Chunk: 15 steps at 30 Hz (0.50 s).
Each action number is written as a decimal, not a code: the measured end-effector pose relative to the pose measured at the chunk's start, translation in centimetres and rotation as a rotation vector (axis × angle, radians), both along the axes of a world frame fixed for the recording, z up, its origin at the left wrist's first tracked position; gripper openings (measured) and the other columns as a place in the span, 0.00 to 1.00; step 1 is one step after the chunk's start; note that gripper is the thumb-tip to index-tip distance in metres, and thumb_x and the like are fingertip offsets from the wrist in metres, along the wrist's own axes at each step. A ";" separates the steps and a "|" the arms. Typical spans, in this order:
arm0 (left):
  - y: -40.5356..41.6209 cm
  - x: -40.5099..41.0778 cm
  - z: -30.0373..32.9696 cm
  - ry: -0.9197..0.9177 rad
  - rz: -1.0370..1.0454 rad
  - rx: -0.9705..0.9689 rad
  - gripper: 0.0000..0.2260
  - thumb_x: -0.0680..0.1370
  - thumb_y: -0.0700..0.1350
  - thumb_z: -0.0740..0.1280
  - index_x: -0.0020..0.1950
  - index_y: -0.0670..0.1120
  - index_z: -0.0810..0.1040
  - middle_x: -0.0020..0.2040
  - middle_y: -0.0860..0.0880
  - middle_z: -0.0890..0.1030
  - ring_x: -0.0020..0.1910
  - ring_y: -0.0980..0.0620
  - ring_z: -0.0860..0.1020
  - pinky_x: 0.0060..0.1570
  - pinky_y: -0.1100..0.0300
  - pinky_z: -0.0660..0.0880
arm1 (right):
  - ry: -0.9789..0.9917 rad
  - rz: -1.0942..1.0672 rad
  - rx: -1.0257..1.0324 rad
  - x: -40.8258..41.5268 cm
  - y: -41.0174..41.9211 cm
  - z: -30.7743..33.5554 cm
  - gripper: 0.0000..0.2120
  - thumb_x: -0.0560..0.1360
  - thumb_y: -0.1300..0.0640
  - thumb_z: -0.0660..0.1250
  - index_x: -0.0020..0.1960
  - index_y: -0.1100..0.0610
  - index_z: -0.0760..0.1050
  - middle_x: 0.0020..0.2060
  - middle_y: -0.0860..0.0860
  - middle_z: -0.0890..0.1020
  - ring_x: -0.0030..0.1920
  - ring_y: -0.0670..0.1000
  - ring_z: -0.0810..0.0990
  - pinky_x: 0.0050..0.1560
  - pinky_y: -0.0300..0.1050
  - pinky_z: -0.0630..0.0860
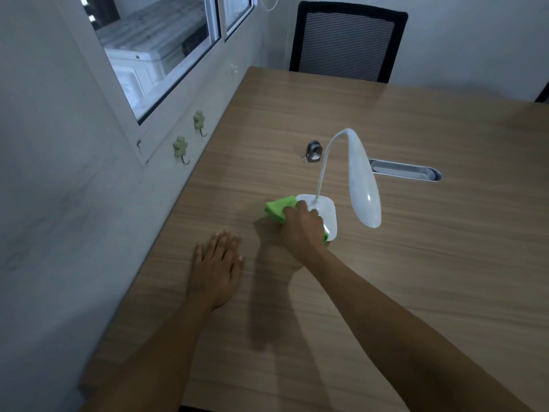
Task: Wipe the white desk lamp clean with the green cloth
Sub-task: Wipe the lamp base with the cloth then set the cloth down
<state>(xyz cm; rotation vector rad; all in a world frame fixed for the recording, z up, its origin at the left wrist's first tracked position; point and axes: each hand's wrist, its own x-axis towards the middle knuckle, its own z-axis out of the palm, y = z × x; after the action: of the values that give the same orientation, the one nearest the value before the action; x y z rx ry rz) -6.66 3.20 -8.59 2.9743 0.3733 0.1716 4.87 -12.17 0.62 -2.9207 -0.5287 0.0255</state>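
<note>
The white desk lamp (363,179) stands upright on the wooden desk (416,263), its thin neck arching over and its long head pointing down toward me. My right hand (301,227) grips the green cloth (277,208) and presses it against the near left part of the lamp's flat base (328,212). Part of the cloth sticks out to the left of my fingers, and a small corner shows under my hand at the base's front edge. My left hand (217,267) lies flat on the desk, fingers spread, a little to the left of the lamp, holding nothing.
A small metal clip-like object (314,150) sits behind the lamp. A metal cable slot (405,171) is set into the desk to the right. A black mesh chair (346,41) stands at the far edge. The wall with two green hooks (190,135) and a window runs along the left.
</note>
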 end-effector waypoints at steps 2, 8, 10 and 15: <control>0.0 0.0 0.0 0.000 0.003 -0.016 0.24 0.77 0.56 0.48 0.72 0.52 0.63 0.74 0.49 0.67 0.74 0.47 0.62 0.70 0.41 0.60 | 0.049 -0.144 0.003 1.1 -0.2 0.4 0.13 0.75 0.65 0.60 0.59 0.64 0.73 0.68 0.60 0.66 0.57 0.64 0.73 0.56 0.55 0.70; -0.1 0.0 0.0 0.005 -0.003 -0.025 0.25 0.78 0.57 0.46 0.73 0.53 0.61 0.75 0.50 0.64 0.75 0.48 0.59 0.71 0.42 0.57 | 0.136 -0.055 0.025 0.3 1.6 0.5 0.13 0.75 0.62 0.60 0.57 0.66 0.75 0.64 0.62 0.69 0.59 0.64 0.72 0.58 0.54 0.69; 0.0 0.0 0.0 -0.002 -0.004 -0.030 0.25 0.77 0.57 0.46 0.73 0.52 0.62 0.75 0.49 0.64 0.75 0.48 0.60 0.71 0.42 0.57 | 0.142 -0.101 0.083 0.8 2.0 1.0 0.13 0.75 0.64 0.60 0.57 0.65 0.74 0.67 0.62 0.66 0.60 0.65 0.71 0.59 0.55 0.69; 0.0 0.0 0.0 -0.011 -0.004 -0.021 0.25 0.77 0.56 0.48 0.72 0.51 0.64 0.74 0.48 0.67 0.74 0.47 0.63 0.70 0.42 0.59 | 0.209 -0.311 0.064 2.3 2.0 1.0 0.19 0.76 0.62 0.62 0.65 0.65 0.68 0.73 0.57 0.56 0.61 0.64 0.69 0.61 0.55 0.68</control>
<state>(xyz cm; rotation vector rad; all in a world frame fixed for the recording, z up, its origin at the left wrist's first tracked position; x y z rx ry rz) -6.67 3.18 -8.58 2.9517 0.3655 0.1829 7.19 -10.13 1.66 -2.8568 -0.0404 0.2638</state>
